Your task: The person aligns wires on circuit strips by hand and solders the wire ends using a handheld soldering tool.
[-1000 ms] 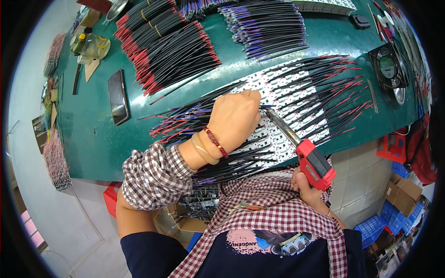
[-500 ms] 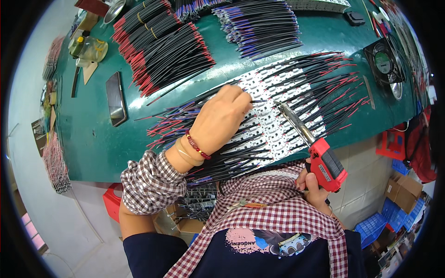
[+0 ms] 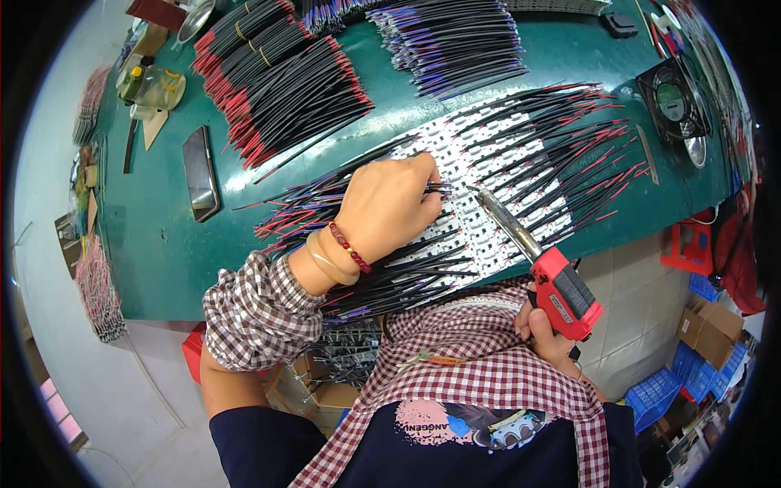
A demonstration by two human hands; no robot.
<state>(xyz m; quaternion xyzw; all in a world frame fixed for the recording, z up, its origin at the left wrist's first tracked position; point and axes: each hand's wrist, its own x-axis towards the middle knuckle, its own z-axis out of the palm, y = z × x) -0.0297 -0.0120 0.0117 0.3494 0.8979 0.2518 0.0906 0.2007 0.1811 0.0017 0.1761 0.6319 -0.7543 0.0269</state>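
My left hand [image 3: 390, 207] rests on a bundle of thin black wires with red and purple ends [image 3: 325, 215], fingers curled and pinching wire ends against the white circuit strips [image 3: 480, 211] laid across the green table [image 3: 163, 244]. My right hand [image 3: 547, 333] grips a red soldering gun [image 3: 561, 293] by its handle near the table's front edge. Its metal tip [image 3: 482, 195] points up-left and sits on the white strips just right of my left fingers. More wires [image 3: 569, 138] fan out over the strips to the right.
Bundles of black wires with red ends [image 3: 285, 89] and purple ends [image 3: 455, 41] lie at the back of the table. A dark phone [image 3: 200, 172] lies at the left. A small fan [image 3: 674, 99] stands at the right. Blue crates [image 3: 675, 382] and cardboard boxes [image 3: 709, 325] sit on the floor.
My left hand has slid left along the wires and strips. The soldering gun has shifted with it, its tip staying on the white strips close to my fingers.
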